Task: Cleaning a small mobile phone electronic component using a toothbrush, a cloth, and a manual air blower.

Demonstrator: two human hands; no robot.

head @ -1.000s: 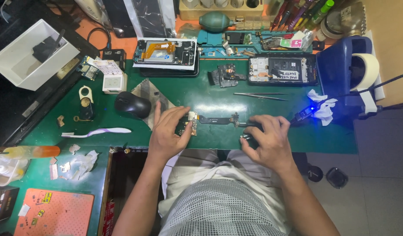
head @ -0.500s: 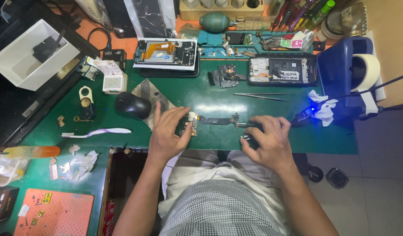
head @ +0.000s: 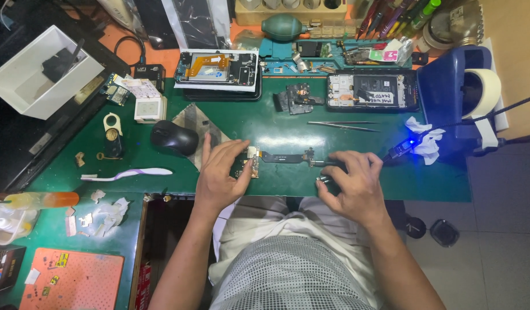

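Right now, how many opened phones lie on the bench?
2: one phone behind the mouse, another phone right of it, beside the blue holder. More may be hidden.

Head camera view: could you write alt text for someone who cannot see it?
Seen from above, a person's left hand pinches a small circuit board joined to a thin black flex cable, while the right hand grips a dark tool at the cable's other end, on a green work mat with a black computer mouse and opened phones.
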